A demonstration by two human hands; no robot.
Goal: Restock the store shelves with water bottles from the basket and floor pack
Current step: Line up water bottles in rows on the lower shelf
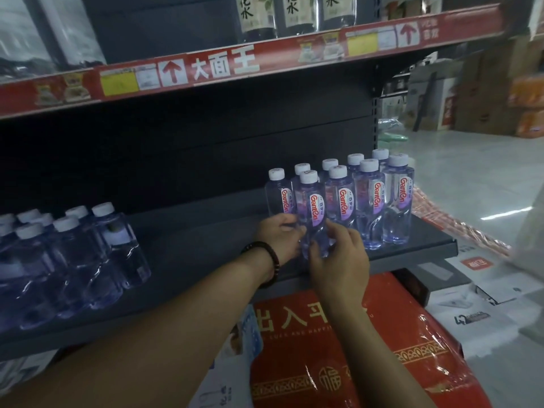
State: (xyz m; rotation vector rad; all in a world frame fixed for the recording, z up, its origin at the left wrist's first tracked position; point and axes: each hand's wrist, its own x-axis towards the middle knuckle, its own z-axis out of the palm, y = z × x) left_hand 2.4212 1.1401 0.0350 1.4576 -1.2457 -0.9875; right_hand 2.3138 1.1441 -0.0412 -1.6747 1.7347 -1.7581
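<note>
— Why both hands on one bottle?

— Lining it up, I'd say. The left hand, the one with the dark bead bracelet, wraps the lower body of the clear plastic water bottle with the white cap and red-lettered label from one side. The right hand curls round it from the other. Held low like that, it stands upright with its label facing the aisle, like its neighbours.

— Where's it going?

— Front row, left end of the cluster of matching white-capped bottles at the right end of the dark grey metal shelf. Whether it touches the next one, I can't tell.

— Is it down yet?

— Can't say. Fingers cover its base, so whether it rests on the shelf or hangs just above is hidden.

— And the stock?

— A shrink-wrapped pack of clear bottles sits on the same shelf, well to the left, cut off by the edge of view. No basket in sight. Below there's a red film-wrapped carton with gold lettering, partly behind the forearms.

— The shelf above?

— A red price strip, its tags too blurred to read, and tall dark-labelled bottles with their tops cut off. The cluster's back row is half hidden, so I wouldn't count it.
</note>
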